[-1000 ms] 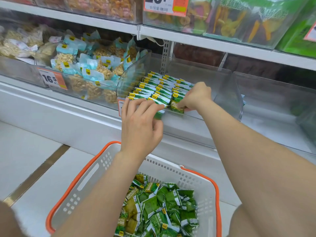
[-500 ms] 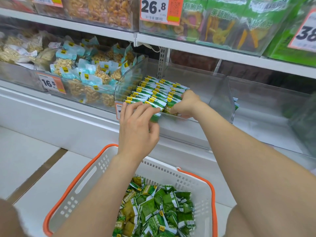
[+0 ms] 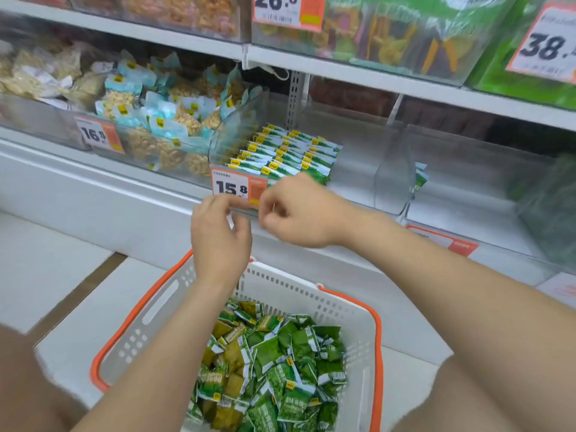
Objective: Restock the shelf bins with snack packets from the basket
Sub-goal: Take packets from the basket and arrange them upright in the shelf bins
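Observation:
A clear shelf bin [image 3: 389,169] holds neat rows of green snack packets [image 3: 286,151] in its left half. Below stands a white basket with an orange rim [image 3: 358,322], heaped with loose green packets [image 3: 274,363]. My left hand [image 3: 218,235] hangs in front of the bin's lower edge, above the basket, fingers loosely curled and holding nothing. My right hand [image 3: 296,210] is just to its right, in front of the bin's front wall, fingers loosely curled, also with nothing in it. The frame is motion-blurred.
An orange 15.8 price tag [image 3: 238,187] sits on the bin's front. To the left is a bin of blue-labelled nut packets [image 3: 156,126]; to the right another clear bin [image 3: 483,182]. An upper shelf [image 3: 374,76] carries more bins. White floor tiles [image 3: 46,266] lie left of the basket.
Both hands have drawn back out of the bin and down toward the basket, leaving the packets they were pressing in the front row. The price tag is now uncovered.

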Motion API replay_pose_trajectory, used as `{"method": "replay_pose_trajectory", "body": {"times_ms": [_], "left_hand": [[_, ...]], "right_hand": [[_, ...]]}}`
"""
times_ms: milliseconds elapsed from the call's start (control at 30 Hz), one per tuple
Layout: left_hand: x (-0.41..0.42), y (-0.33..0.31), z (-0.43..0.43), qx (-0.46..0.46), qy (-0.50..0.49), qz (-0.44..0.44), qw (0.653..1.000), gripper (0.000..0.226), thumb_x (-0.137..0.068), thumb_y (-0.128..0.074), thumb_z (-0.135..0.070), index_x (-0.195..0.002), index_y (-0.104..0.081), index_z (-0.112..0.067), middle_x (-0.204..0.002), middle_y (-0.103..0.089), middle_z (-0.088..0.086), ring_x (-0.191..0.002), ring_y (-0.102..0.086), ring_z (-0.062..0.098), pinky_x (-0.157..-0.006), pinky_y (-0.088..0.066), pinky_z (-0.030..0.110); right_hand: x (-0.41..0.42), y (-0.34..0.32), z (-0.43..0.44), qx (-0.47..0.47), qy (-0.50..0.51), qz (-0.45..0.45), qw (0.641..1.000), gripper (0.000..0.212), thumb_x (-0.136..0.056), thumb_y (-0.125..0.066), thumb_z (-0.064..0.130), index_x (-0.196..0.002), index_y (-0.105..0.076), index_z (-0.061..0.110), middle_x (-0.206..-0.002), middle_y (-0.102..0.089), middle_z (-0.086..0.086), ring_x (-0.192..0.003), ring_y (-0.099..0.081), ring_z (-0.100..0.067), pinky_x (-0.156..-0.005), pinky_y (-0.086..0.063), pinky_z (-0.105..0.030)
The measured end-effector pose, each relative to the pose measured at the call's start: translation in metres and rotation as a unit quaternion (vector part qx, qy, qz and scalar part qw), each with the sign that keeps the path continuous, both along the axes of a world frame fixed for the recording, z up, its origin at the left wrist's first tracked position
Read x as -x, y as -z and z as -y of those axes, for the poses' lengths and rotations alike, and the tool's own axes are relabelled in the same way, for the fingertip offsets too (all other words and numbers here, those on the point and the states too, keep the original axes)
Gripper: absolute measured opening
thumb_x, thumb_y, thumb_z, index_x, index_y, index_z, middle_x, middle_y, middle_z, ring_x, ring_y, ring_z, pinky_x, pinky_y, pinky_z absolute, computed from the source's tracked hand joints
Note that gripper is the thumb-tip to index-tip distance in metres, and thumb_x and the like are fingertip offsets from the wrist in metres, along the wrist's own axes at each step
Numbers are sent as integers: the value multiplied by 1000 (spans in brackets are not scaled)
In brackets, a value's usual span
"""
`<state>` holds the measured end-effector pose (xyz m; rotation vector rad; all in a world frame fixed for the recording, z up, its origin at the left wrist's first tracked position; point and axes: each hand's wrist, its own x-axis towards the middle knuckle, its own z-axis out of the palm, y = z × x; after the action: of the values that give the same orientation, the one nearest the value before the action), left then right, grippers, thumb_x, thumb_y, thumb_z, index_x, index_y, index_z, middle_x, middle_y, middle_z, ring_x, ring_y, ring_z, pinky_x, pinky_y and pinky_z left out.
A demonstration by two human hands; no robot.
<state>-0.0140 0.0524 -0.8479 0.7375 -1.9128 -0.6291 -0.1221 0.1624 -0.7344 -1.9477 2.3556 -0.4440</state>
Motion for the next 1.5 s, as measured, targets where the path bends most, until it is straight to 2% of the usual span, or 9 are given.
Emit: {"method": "replay_pose_trajectory", "body": {"times_ms": [200, 333, 500, 867, 1033, 1133, 1233, 1367, 1500], "left_hand": [[-31, 103, 7, -133, 68, 322, 935, 28, -83, -57, 0, -85, -69, -25, -93, -71, -1, -88, -66, 23, -78, -53, 36], [-62, 152, 5, -152, 93, 535, 826, 28, -89, -53, 1, -92, -61, -25, -103, -68, 4, -94, -64, 27, -83, -55, 39], [-86, 195, -3, -178, 197, 681, 683, 43, -96, -60, -5, -137, -56, -17, -127, -57, 8, -109, -62, 30, -87, -54, 37], [-94, 221, -14, -82, 193, 730, 651, 49, -89, -78, -24, -133, -57, -23, -141, -47, 6, -126, -54, 33, -98, -50, 46], [-80, 203, -9, -141, 180, 626, 746, 33, -84, -83, -32, -99, -56, -22, -108, -62, 3, -98, -59, 25, -78, -49, 36], [-62, 176, -6, -253, 152, 482, 825, 38, -81, -86, -31, -90, -50, -24, -83, -60, 1, -67, -54, 18, -56, -39, 31], [-40, 133, -5, -341, 138, 294, 882, 33, -78, -88, -33, -101, -65, -27, -74, -68, -2, -63, -63, 17, -56, -47, 31], [-22, 75, -8, -496, 152, 61, 853, 22, -82, -86, -22, -91, -70, -10, -83, -75, 7, -74, -69, 22, -71, -62, 35], [-18, 34, -17, -574, 207, -69, 790, 16, -92, -73, -7, -94, -57, -3, -107, -66, 17, -105, -69, 26, -84, -64, 45]], "right_hand": [[-32, 64, 9, -307, -80, -102, 943, 20, -90, -53, 17, -100, -70, 16, -96, -69, -8, -85, -66, -29, -65, -57, -38], [-52, 88, 22, -387, -101, -157, 903, 17, -92, -52, 12, -76, -49, 19, -85, -55, -3, -67, -55, -20, -52, -45, -30], [-67, 102, 36, -403, -139, -182, 886, 31, -98, -50, 10, -72, -35, 18, -77, -42, -1, -62, -45, -15, -49, -37, -32], [-72, 109, 58, -400, -140, -153, 893, 30, -99, -49, 9, -73, -37, 19, -79, -41, -1, -65, -48, -16, -56, -43, -34], [-68, 103, 55, -410, -117, -148, 893, 26, -96, -49, 9, -73, -40, 18, -79, -44, -3, -66, -48, -20, -69, -52, -38], [-58, 92, 52, -390, -93, -136, 906, 14, -96, -50, 14, -105, -62, 17, -106, -61, -5, -93, -65, -28, -82, -59, -44], [-41, 69, 44, -342, -52, -132, 929, 13, -97, -52, 8, -105, -62, 11, -99, -60, -8, -86, -62, -26, -64, -50, -34], [-21, 40, 18, -292, 73, -100, 948, 17, -96, -54, 4, -81, -47, 10, -79, -44, -8, -64, -46, -22, -49, -31, -31], [-5, 35, -4, -268, 158, 34, 950, 22, -99, -58, 21, -84, -55, 5, -85, -62, -15, -73, -61, -27, -52, -45, -30]]}}
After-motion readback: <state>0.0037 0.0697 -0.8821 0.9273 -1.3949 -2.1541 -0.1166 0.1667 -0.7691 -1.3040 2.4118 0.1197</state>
